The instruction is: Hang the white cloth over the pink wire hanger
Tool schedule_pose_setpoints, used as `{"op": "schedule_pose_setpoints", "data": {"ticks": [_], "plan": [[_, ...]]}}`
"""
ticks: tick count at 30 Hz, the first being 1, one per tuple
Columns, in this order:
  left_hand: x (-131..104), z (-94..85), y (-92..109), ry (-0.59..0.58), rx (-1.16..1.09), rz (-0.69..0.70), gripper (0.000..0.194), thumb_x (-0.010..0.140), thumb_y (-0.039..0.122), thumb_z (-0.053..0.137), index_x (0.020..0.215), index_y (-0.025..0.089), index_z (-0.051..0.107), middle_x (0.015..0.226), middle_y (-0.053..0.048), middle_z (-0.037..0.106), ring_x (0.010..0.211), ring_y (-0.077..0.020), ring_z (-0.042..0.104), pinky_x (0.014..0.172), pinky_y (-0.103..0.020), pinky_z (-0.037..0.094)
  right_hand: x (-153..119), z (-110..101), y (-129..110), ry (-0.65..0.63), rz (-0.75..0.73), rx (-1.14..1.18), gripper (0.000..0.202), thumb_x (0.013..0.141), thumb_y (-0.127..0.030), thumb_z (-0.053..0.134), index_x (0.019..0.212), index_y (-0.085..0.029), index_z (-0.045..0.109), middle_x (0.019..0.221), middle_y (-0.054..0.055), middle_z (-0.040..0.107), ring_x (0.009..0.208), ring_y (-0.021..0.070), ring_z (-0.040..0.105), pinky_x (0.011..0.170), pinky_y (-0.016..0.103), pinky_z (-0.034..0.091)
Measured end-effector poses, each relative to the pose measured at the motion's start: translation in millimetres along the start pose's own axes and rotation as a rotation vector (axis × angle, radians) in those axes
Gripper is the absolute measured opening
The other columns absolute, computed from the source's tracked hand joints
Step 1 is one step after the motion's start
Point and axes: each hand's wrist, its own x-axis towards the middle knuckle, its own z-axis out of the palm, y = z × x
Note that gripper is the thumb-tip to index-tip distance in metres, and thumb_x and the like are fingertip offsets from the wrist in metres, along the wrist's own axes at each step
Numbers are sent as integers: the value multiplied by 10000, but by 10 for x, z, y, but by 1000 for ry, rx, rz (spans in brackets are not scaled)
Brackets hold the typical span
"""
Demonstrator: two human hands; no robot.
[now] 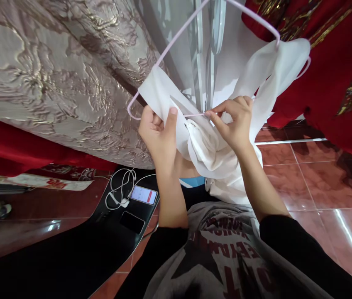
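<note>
A pale pink hanger (182,31) carries white fabric (163,93) over both its ends. My left hand (162,133) is closed on the fabric near the hanger's left end, thumb on top of the cloth. Between the two hands runs a thin pinkish strand, perhaps the hanger's lower bar. With thumb and index finger, my right hand (233,118) pinches at the right end of this strand; the small detail at the fingertips is unclear. Bunched white cloth hangs below the hands, over the lap.
Textured beige-pink fabric (39,83) hangs at left, and red gold-trimmed fabric (334,74) at right. A black seat (70,253) bears a lit phone (144,194), a dark phone (132,222) and white earphones (124,202). Red floor tiles (316,182) show at right.
</note>
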Motion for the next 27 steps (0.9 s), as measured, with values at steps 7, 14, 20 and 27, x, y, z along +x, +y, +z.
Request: {"op": "schedule_pose_setpoints", "data": {"ticks": [7,14,20,27], "plan": [[176,-144,452,-137,-119,-119,157,903,207,757,754,166,728,668,-12,622,635,-143,621,659,-284,566,-21,-13,-53,5,-17,24,517,998,-678,520,833,-221,696,748,22,634,817,172,530,1058,457,395],[608,-496,489,-114,-329,-280,168,943,269,760,1088,234,683,1055,-15,725,1226,-190,671,1053,-308,589,-7,-49,-45,-5,-10,40,541,978,-712,530,818,-226,702,742,21,633,821,175,525,1053,440,393],[360,-771,-203,134,-319,-150,234,916,329,690,1150,324,673,1406,41,691,1353,-251,612,759,-366,625,16,-6,-20,8,-17,34,562,995,-709,496,787,-225,690,700,13,626,782,167,506,1022,409,382],[-161,-118,-241,2,-485,-366,324,920,520,760,1097,252,709,1155,-44,736,476,-57,361,422,-266,288,-9,53,-188,7,31,78,526,1007,-668,514,804,-216,693,751,15,658,802,161,550,1031,414,390]]}}
